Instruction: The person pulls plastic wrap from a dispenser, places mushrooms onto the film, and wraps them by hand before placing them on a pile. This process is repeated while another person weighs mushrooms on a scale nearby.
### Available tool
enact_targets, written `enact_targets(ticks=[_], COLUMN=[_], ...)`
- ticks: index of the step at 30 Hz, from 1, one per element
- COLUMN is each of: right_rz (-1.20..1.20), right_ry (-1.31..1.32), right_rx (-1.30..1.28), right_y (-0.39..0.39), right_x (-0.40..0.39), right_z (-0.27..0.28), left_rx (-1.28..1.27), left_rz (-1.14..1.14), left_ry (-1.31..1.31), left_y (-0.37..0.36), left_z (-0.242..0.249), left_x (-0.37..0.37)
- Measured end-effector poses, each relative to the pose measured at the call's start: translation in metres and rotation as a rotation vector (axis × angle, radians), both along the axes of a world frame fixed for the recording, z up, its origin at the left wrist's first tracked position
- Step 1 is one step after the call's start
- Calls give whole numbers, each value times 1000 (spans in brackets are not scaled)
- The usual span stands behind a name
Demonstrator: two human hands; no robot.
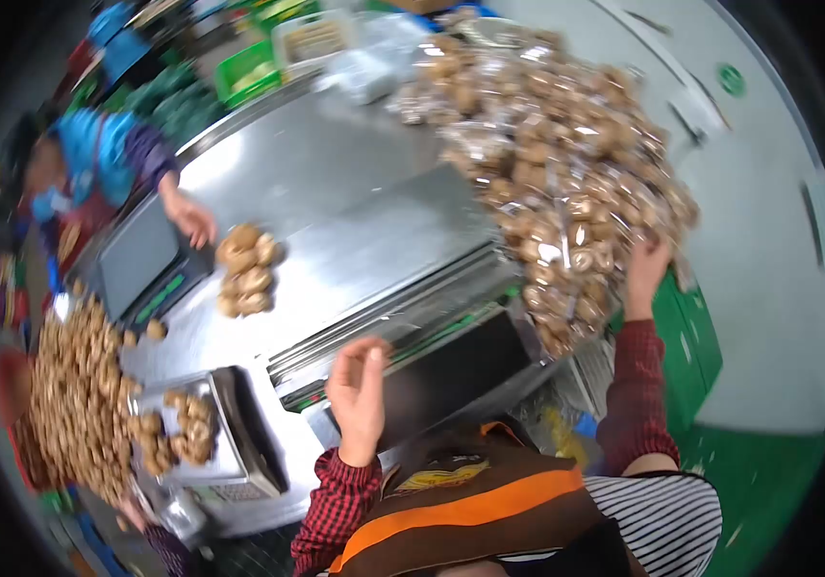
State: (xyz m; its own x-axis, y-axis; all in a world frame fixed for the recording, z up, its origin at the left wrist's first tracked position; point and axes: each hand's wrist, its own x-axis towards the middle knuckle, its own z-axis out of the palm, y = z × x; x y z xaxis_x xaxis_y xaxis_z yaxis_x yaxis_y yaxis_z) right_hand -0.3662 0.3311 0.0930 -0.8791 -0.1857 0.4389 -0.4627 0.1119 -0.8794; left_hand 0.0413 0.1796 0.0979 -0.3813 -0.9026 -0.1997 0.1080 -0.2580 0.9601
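My left hand is raised over the near edge of the wrapping machine, thumb and fingers apart, with nothing in it. My right hand is at the right edge of a big heap of clear-wrapped packs of brown mushrooms. Its fingers are curled against a wrapped pack there; the grip is partly hidden and slightly blurred. On the steel table, a small group of unwrapped mushrooms lies beyond the machine, left of my left hand.
Across the table, a co-worker's hand reaches past a scale toward the mushroom group. Loose mushrooms are piled at left, beside another scale bearing mushrooms. A green crate stands below my right forearm. Another person's hand shows lower left.
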Motion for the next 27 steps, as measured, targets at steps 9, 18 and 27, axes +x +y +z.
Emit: enact_targets(ticks=[9, 18, 27], right_rz=[1250, 1410, 694], right_ry=[418, 752, 314], right_rx=[274, 544, 502], right_y=[-373, -378, -224], right_x=[225, 260, 189], right_z=[-41, -46, -45], left_rx=[-647, -876, -812], left_rz=[536, 160, -23], left_ry=[-942, -823, -484], left_y=[-145, -179, -132], left_z=[-32, -65, -40], left_x=[59, 27, 17])
